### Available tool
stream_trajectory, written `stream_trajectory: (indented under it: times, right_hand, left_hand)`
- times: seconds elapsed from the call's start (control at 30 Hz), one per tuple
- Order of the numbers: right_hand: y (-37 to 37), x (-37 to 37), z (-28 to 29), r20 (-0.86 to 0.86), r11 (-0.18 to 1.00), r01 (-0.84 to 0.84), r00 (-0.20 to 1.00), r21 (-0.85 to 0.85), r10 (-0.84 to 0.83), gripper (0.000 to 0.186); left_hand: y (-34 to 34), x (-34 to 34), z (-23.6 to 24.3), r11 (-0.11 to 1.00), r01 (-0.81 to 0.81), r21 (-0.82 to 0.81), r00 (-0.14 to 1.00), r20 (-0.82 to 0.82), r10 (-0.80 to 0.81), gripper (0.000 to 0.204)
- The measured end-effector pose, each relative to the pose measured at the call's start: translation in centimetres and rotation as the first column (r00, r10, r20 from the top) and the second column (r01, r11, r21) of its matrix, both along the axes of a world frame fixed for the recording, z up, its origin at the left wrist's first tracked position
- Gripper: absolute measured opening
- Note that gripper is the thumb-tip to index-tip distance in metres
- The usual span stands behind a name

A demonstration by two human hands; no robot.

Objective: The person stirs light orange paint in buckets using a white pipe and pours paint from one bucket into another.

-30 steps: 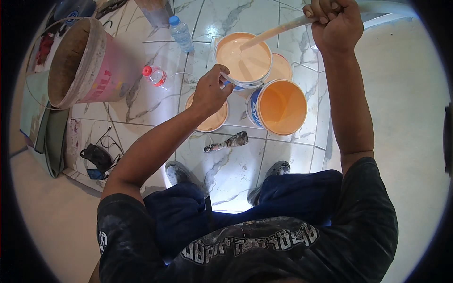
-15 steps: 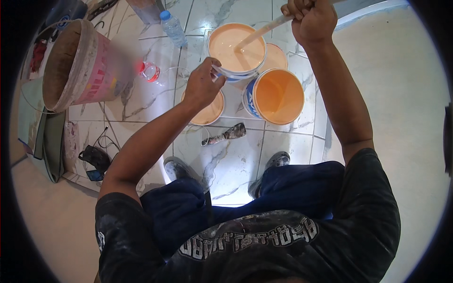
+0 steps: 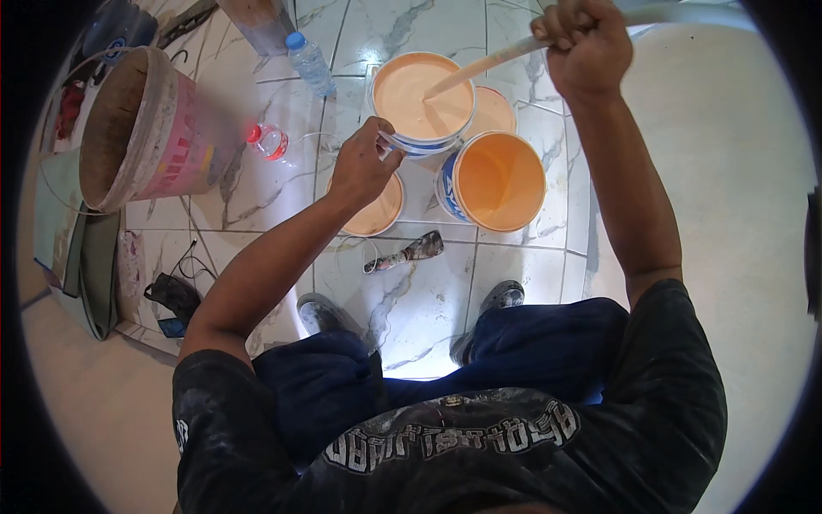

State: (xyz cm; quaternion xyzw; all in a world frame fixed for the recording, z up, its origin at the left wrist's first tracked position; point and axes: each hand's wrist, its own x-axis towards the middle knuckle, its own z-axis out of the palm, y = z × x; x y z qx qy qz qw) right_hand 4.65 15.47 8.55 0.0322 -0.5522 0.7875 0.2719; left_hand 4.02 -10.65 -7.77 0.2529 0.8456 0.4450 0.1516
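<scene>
My right hand (image 3: 589,51) grips a pale stick (image 3: 484,67) high at the right; its lower end dips into creamy peach paint in a white bucket (image 3: 411,90). My left hand (image 3: 364,164) is closed on that bucket's near-left rim. An open bucket with deeper orange contents (image 3: 501,180) stands just right and nearer. Behind it is a peach-topped round container (image 3: 494,110), partly hidden. Another one (image 3: 377,214) lies below my left hand, partly covered by it.
A large stained pink bucket (image 3: 180,128), two plastic bottles (image 3: 310,70) (image 3: 267,140), a dirty scraper (image 3: 402,253), a black cabled item (image 3: 175,295) and green folded material (image 3: 94,265) are on the tiled floor (image 3: 385,308), around my shoes (image 3: 321,317).
My right hand moves left and up, then a little back down and right, still on the stick. My left hand keeps hold of the rim. The view shifts slightly.
</scene>
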Motion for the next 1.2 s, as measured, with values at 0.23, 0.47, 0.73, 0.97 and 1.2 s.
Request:
stream_trajectory:
  times: [0.23,0.47,0.73,0.97,1.2]
  right_hand:
    - [1.8,4.9,4.7,-0.021,0.996,-0.052,0.998,0.067,0.053,0.026]
    - [3.1,10.1,-2.6,0.283,0.997,0.071,0.957,-0.025,-0.061,0.025]
    - [2.7,11.5,-13.5,0.586,0.994,0.102,0.803,0.046,-0.11,0.02]
    - [3.7,8.2,-14.5,0.629,0.972,-0.041,0.768,0.233,-0.118,0.036]
    - [4.2,7.1,-16.2,0.651,0.952,-0.068,0.744,0.299,-0.151,0.036]
  left_hand:
    - [-0.7,-0.1,-0.1,0.999,-0.005,-0.047,1.0,-0.001,0.005,0.038]
    - [-0.1,-0.1,-0.3,1.0,-0.006,0.002,1.0,-0.024,0.006,0.035]
    - [0.6,0.4,0.1,0.998,0.0,-0.071,1.0,0.0,0.0,0.038]
    - [0.7,-0.1,0.6,0.999,-0.001,-0.048,0.999,-0.033,-0.001,0.038]
    - [0.7,-0.4,1.0,1.0,-0.013,-0.02,0.997,-0.071,0.012,0.036]
